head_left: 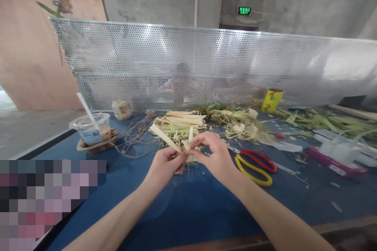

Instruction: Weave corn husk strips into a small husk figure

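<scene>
Both hands meet over the near middle of the table, fingertips almost touching. Pinched in my left hand (165, 164) is a long, pale plant strip (166, 138) that slants up to the left. My right hand (216, 157) closes thumb and finger on a shorter pale piece (191, 135) standing upright at the same spot. Whether the two pieces are joined is hidden by the fingers. Just beyond lies a pile of pale stalks (185, 118), with small green trimmings around it. Scissors (256, 164) with one red and one yellow handle rest right of my right hand.
A plastic cup (91, 127) with a straw sits in a cardboard holder at left, near tangled twine (134, 135). Green leaves (318, 121), a yellow roll (272, 100) and a purple-and-white power strip (335, 162) are at right. A perforated metal screen (206, 66) borders the back.
</scene>
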`<state>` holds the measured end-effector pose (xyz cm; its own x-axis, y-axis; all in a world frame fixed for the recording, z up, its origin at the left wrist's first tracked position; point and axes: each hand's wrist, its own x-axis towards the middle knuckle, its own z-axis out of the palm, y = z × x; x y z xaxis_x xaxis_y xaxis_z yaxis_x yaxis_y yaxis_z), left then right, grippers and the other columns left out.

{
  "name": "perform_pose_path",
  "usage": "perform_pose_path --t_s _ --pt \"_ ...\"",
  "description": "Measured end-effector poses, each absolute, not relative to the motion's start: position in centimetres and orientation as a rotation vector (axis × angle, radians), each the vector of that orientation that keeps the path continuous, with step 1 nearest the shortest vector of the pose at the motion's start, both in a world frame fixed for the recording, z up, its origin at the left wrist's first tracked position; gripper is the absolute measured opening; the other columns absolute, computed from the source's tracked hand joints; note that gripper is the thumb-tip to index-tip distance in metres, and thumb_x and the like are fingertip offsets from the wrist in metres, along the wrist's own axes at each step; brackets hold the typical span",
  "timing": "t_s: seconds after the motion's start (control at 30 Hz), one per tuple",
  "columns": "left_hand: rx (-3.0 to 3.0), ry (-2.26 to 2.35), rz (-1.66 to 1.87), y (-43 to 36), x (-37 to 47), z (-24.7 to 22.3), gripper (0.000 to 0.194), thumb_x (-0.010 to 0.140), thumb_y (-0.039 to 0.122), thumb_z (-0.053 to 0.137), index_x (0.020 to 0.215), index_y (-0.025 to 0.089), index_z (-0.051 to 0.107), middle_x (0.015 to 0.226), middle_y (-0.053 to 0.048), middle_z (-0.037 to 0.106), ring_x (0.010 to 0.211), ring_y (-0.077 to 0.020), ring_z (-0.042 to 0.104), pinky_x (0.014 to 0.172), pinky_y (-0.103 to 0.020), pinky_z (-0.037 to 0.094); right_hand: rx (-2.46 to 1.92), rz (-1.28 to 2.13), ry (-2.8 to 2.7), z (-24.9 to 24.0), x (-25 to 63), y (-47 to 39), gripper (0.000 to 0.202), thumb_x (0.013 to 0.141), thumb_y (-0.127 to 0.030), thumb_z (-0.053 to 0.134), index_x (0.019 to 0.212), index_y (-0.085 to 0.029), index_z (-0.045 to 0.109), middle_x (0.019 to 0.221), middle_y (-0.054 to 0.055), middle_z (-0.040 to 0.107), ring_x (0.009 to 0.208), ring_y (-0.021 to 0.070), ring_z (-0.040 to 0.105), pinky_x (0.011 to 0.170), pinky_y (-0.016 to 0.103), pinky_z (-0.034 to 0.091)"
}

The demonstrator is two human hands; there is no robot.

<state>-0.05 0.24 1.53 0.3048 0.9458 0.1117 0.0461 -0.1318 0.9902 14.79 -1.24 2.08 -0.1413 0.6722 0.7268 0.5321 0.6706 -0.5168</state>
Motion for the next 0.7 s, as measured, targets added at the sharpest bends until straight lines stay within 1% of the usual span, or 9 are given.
perform_pose_path --t_s 0.03,0.07,0.2,0.33,0.5,0.53,0.6,0.67,0.7 --pt "1.473 0.954 0.996 0.2 0.0 1.5 0.029 0.063 0.04 0.061 0.054 0.014 0.051 0.038 0.006 0.043 0.036 -0.0053 0.035 0.04 -0.019 0.024 -0.918 0.077 -1.865 1.9 14.8 -1.1 0.008 0.077 -0.026 0.058 0.083 -0.022 0.06 0.076 0.001 0.064 0.079 0.0161 0.055 0.078 0.035 0.037" --pt "1.47 0.945 0.962 0.2 0.0 1.5 0.029 0.064 0.039 0.061 0.053 0.015 0.049 0.037 0.006 0.042 0.036 -0.0051 0.033 0.04 -0.019 0.024 -0.873 0.004 -1.933 1.7 14.8 -1.0 0.007 0.079 -0.026 0.056 0.08 -0.023 0.062 0.078 0.001 0.065 0.08 0.0157 0.054 0.078 0.034 0.036" --pt "1.498 0.945 0.885 0.0 0.0 1.5 0.026 0.068 0.036 0.058 0.056 0.016 0.046 0.041 0.006 0.042 0.039 -0.0057 0.033 0.042 -0.019 0.023 -0.805 -0.11 -2.1 1.5 15.5 -0.4 0.016 0.084 -0.023 0.049 0.085 -0.026 0.064 0.081 0.0 0.065 0.081 0.0144 0.052 0.077 0.033 0.032" --pt "1.489 0.882 0.815 -0.3 -0.2 1.6 0.022 0.07 0.035 0.057 0.065 0.015 0.051 0.049 0.005 0.044 0.047 -0.0076 0.036 0.046 -0.02 0.027 -0.876 -0.093 -2.159 1.8 15.8 -0.3 0.016 0.084 -0.022 0.048 0.084 -0.025 0.064 0.082 -0.001 0.065 0.079 0.0136 0.052 0.077 0.033 0.028" --pt "1.457 0.776 0.793 -0.3 -0.3 1.9 0.032 0.077 0.046 0.046 0.072 0.015 0.053 0.052 0.003 0.044 0.049 -0.0091 0.036 0.047 -0.021 0.027 -0.996 0.075 -2.029 2.4 15.8 -0.9 0.008 0.078 -0.029 0.056 0.078 -0.021 0.056 0.075 -0.001 0.062 0.073 0.0132 0.053 0.076 0.031 0.033" --pt "1.495 0.792 0.784 -0.3 -0.3 1.9 0.034 0.077 0.047 0.046 0.07 0.015 0.053 0.052 0.003 0.044 0.048 -0.009 0.036 0.047 -0.021 0.027 -1.019 0.115 -1.997 2.6 15.9 -1.0 0.011 0.076 -0.03 0.058 0.081 -0.021 0.055 0.076 -0.001 0.061 0.073 0.0136 0.052 0.076 0.031 0.035" --pt "1.579 0.825 0.751 -0.4 -0.3 1.9 0.037 0.077 0.049 0.043 0.064 0.015 0.05 0.051 0.003 0.044 0.046 -0.0087 0.035 0.047 -0.022 0.027 -1.02 0.208 -1.994 3.2 16.2 -1.2 0.026 0.072 -0.03 0.061 0.095 -0.022 0.053 0.09 0.002 0.061 0.08 0.0151 0.053 0.08 0.033 0.037" --pt "1.665 0.832 0.718 -0.4 -0.2 1.8 0.039 0.079 0.049 0.04 0.06 0.015 0.048 0.051 0.003 0.044 0.046 -0.0087 0.035 0.048 -0.022 0.028 -0.969 0.358 -2.039 3.6 16.5 -1.4 0.044 0.074 -0.029 0.059 0.115 -0.024 0.044 0.109 0.005 0.057 0.091 0.0162 0.052 0.085 0.035 0.037" --pt "1.71 0.825 0.7 -0.4 -0.2 1.7 0.039 0.08 0.048 0.039 0.059 0.016 0.047 0.051 0.003 0.044 0.046 -0.0088 0.035 0.048 -0.022 0.028 -0.935 0.436 -2.048 3.8 16.6 -1.4 0.049 0.076 -0.029 0.056 0.122 -0.025 0.038 0.114 0.005 0.054 0.095 0.0161 0.051 0.086 0.035 0.038"
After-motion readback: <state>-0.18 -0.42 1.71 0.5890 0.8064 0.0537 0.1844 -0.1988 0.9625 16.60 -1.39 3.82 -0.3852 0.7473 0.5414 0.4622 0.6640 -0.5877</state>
